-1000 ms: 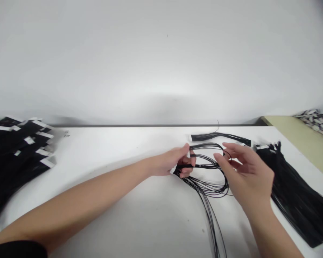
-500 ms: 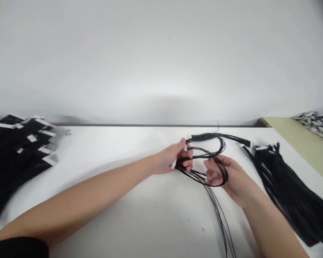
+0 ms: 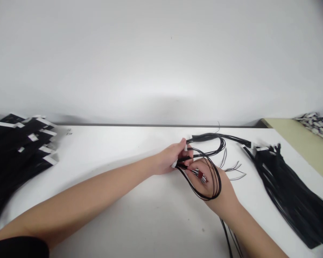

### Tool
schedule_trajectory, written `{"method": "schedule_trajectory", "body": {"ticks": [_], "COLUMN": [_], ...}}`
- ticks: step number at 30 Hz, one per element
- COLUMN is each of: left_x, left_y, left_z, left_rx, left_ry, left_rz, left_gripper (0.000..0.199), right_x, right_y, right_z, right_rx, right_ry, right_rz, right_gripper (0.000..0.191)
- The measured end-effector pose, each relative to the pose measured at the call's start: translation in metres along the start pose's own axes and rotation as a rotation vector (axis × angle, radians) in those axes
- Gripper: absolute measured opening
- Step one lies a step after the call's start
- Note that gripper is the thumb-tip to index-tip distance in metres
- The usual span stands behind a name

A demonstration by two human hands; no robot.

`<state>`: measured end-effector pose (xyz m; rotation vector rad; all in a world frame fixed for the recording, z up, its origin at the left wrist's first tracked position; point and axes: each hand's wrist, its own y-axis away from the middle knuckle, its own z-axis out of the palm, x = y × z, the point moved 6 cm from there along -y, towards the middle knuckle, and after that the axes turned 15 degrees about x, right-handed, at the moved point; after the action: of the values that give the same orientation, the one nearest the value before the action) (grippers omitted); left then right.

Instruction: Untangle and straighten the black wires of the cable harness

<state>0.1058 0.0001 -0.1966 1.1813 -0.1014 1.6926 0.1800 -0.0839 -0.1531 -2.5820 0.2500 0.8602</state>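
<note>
Black wires [image 3: 204, 155] loop rightward over the surface [image 3: 123, 200] from white connectors [image 3: 174, 163] pinched in the left hand [image 3: 170, 157], long axis roughly left-right, with the right hand [image 3: 224, 193] nearer the loop end, its fingers pinching strands beside the connectors.

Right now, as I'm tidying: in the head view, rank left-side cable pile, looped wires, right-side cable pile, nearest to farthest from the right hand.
1. Looped wires, touching the right hand.
2. Right-side cable pile, right of the hand.
3. Left-side cable pile, at the view's left edge.
</note>
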Motion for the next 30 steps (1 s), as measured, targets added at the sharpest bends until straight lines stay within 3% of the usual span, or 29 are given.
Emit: {"method": "schedule_trajectory", "body": {"ticks": [5,11,17,19,24,30], "left_x": [0.0,0.0,0.0,0.0,0.001,0.0], "left_y": [-0.002,-0.003,-0.001,-0.001,-0.002,0.0], "left_z": [-0.002,-0.001,0.001,0.0,-0.003,-0.003], "left_rx": [0.014,0.011,-0.04,-0.036,0.003,0.001], "left_ry": [-0.001,0.021,0.017,0.036,0.065,-0.022], "left_rz": [0.016,0.029,0.032,0.027,0.025,-0.003], "left_gripper": [0.057,0.054,0.053,0.053,0.053,0.054], "right_x": [-0.003,-0.014,-0.021,-0.018,-0.001,-0.007], "right_y": [0.005,0.006,0.005,0.003,0.002,0.004], "right_z": [0.006,0.0,-0.006,-0.008,-0.008,-0.004], "right_rx": [0.032,0.185,0.234,0.19,0.0,-0.171], "right_ry": [0.179,0.256,0.286,0.236,-0.138,-0.273], "right_rz": [-0.153,-0.322,-0.399,-0.314,0.103,0.174], "right_gripper": [0.007,0.011,0.008,0.006,0.007,0.01]}}
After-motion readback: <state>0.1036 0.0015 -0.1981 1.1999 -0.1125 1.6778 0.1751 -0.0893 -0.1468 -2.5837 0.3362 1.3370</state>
